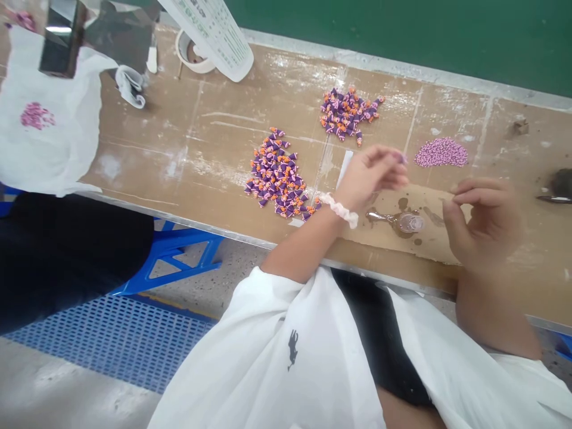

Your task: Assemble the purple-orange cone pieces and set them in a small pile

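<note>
My left hand (373, 176) hovers over the brown workbench (201, 155), fingers pinched on a tiny purple piece (403, 158) at its fingertips; a white scrunchie rings that wrist. My right hand (485, 220) is held just right of it, fingers curled and thumb against forefinger, and what it holds is too small to make out. Two heaps of small purple-and-orange pieces lie on the bench: one (277, 176) left of my left hand, one (346, 113) farther back. A heap of small pink beads (441, 152) lies beyond my hands. A small glue puddle with a round cap (409, 223) sits between my hands.
A white plastic bag (49, 137) with pink bits lies at the bench's left end, near a tape roll (192, 56) and a white fan base (214, 36). A blue plastic stool (170, 256) stands below. A dark tool (556, 193) lies at the far right.
</note>
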Demonstrator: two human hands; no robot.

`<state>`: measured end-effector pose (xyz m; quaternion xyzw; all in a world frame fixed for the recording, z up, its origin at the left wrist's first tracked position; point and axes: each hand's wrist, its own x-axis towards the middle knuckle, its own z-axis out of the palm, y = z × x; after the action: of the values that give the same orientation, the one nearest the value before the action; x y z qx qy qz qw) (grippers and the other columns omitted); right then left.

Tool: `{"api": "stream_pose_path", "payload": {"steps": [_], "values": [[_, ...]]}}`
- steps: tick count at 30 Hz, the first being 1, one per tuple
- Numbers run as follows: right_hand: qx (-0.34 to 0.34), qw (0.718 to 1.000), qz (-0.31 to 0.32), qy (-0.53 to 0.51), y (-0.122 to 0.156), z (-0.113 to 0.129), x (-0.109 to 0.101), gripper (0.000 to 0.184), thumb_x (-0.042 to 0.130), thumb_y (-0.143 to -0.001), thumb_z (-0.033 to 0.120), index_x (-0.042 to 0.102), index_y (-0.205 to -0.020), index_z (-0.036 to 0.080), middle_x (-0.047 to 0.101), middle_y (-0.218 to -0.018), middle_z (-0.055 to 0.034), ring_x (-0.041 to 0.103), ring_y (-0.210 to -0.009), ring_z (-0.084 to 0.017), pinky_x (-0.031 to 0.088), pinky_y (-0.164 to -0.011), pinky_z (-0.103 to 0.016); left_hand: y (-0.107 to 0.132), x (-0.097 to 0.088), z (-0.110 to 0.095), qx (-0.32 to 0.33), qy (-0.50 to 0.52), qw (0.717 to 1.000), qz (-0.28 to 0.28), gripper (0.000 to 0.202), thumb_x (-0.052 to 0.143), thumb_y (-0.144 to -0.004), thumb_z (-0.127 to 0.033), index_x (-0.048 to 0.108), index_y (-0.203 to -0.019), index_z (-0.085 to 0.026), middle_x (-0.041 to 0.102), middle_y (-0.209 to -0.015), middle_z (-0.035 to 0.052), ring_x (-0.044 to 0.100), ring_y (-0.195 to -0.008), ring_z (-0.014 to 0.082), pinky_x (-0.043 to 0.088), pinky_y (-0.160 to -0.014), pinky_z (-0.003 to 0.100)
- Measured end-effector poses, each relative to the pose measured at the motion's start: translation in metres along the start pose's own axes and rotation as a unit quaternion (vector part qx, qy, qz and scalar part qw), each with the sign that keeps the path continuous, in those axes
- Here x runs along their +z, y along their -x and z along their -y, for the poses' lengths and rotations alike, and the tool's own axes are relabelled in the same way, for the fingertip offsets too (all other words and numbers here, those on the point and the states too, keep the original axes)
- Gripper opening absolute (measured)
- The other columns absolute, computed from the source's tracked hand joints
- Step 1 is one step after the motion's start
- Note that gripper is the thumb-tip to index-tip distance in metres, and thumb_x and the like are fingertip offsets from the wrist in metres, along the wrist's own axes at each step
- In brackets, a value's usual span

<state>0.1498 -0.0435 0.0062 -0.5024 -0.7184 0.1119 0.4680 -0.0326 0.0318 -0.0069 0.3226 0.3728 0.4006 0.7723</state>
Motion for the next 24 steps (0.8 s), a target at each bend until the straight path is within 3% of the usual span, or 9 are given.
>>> {"api": "stream_pose_path", "payload": {"steps": [2, 3, 6, 8, 10, 13, 18, 24], "values": [[-0.024, 0.999, 0.002, 0.044, -0.002, -0.001, 0.000, 0.018, 0.064, -0.079, 0.017, 0.057, -0.092, 0.026, 0.063, -0.090, -0.0029, 0.063, -0.081, -0.019, 0.052, -0.067, -0.038, -0.011, -0.009, -0.006, 0.045, -0.007, 0.991, -0.126, 0.014, 0.046, -0.096, -0.020, 0.055, -0.106, -0.016, 0.068, -0.086, -0.0010, 0.067, -0.072, 0.0043, 0.054, -0.069, 0.017], [-0.036, 0.997, 0.009, 0.063, -0.003, -0.002, 0.000, 0.018, 0.064, -0.079, 0.016, 0.056, -0.092, 0.026, 0.063, -0.091, -0.0031, 0.063, -0.079, -0.019, 0.052, -0.065, -0.037, -0.016, -0.014, -0.009, 0.059, -0.010, 0.986, -0.157, 0.023, 0.043, -0.097, -0.020, 0.051, -0.119, -0.018, 0.068, -0.090, -0.0007, 0.067, -0.074, 0.0046, 0.053, -0.069, 0.017], [-0.042, 0.990, 0.018, 0.136, -0.007, -0.010, -0.005, 0.014, 0.061, -0.079, 0.015, 0.056, -0.088, 0.025, 0.064, -0.089, -0.0030, 0.061, -0.072, -0.017, 0.051, -0.064, -0.036, -0.023, -0.025, -0.015, 0.070, -0.032, 0.982, -0.175, 0.050, 0.045, -0.096, -0.022, 0.030, -0.144, -0.024, 0.070, -0.092, -0.0008, 0.067, -0.071, 0.0057, 0.050, -0.063, 0.016], [0.005, 0.980, 0.013, 0.198, -0.010, -0.023, -0.010, 0.011, 0.057, -0.080, 0.014, 0.056, -0.084, 0.024, 0.064, -0.086, -0.0031, 0.059, -0.067, -0.016, 0.050, -0.064, -0.035, -0.021, -0.028, -0.016, 0.057, -0.066, 0.982, -0.171, 0.046, 0.048, -0.094, -0.020, 0.038, -0.139, -0.024, 0.070, -0.091, -0.0002, 0.064, -0.067, 0.0045, 0.048, -0.061, 0.016], [0.082, 0.967, 0.013, 0.239, -0.012, -0.042, -0.014, 0.012, 0.054, -0.079, 0.013, 0.057, -0.084, 0.024, 0.063, -0.082, -0.0035, 0.056, -0.064, -0.016, 0.048, -0.062, -0.034, -0.017, -0.027, -0.015, 0.044, -0.106, 0.980, -0.161, 0.030, 0.048, -0.093, -0.018, 0.053, -0.123, -0.021, 0.070, -0.091, 0.0002, 0.061, -0.064, 0.0026, 0.046, -0.060, 0.015], [0.172, 0.955, 0.038, 0.240, -0.012, -0.065, -0.017, 0.019, 0.052, -0.077, 0.012, 0.061, -0.091, 0.022, 0.065, -0.083, -0.0044, 0.055, -0.062, -0.015, 0.046, -0.061, -0.032, -0.010, -0.023, -0.013, 0.049, -0.135, 0.980, -0.135, 0.017, 0.048, -0.091, -0.015, 0.060, -0.103, -0.018, 0.068, -0.086, -0.0008, 0.058, -0.061, 0.0013, 0.045, -0.059, 0.015], [0.163, 0.958, 0.090, 0.218, -0.010, -0.070, -0.010, 0.019, 0.051, -0.079, 0.015, 0.065, -0.091, 0.022, 0.072, -0.103, -0.0054, 0.061, -0.073, -0.015, 0.051, -0.069, -0.032, -0.004, -0.018, -0.014, 0.064, -0.121, 0.985, -0.104, 0.010, 0.049, -0.090, -0.014, 0.058, -0.092, -0.016, 0.063, -0.077, -0.0024, 0.056, -0.059, 0.0015, 0.045, -0.058, 0.016], [0.136, 0.959, 0.104, 0.225, -0.009, -0.066, -0.005, 0.022, 0.045, -0.083, 0.016, 0.065, -0.089, 0.023, 0.073, -0.105, -0.0026, 0.064, -0.095, -0.020, 0.053, -0.082, -0.038, -0.002, -0.017, -0.015, 0.071, -0.115, 0.987, -0.091, 0.010, 0.048, -0.090, -0.010, 0.057, -0.090, -0.015, 0.061, -0.073, -0.0037, 0.055, -0.057, 0.0002, 0.043, -0.054, 0.013]]}}
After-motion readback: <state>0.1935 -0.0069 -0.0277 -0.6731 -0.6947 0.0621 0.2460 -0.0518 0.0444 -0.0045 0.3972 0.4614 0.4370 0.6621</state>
